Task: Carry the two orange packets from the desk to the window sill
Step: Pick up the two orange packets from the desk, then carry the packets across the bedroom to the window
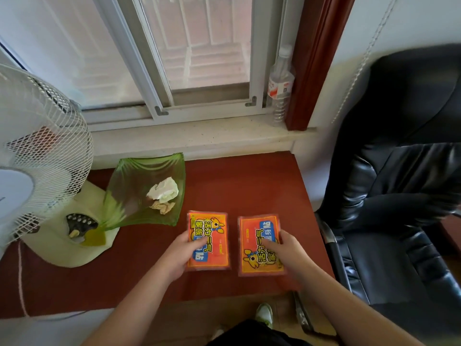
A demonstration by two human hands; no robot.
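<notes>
Two orange packets with blue labels lie side by side on the reddish-brown desk (244,186). The left packet (212,228) has my left hand (180,253) on its left edge, thumb on top. The right packet (257,236) has my right hand (287,250) on its right edge, fingers resting across its face. Both packets look flat on the desk; whether either is lifted is unclear. The pale speckled window sill (199,138) runs beyond the desk's far edge, under a sliding window.
A green glass dish (129,176) with crumpled paper sits left of the packets. A white table fan (42,156) stands at the far left. A clear plastic bottle (280,83) stands on the sill's right end. A black leather chair (399,171) is beside the desk.
</notes>
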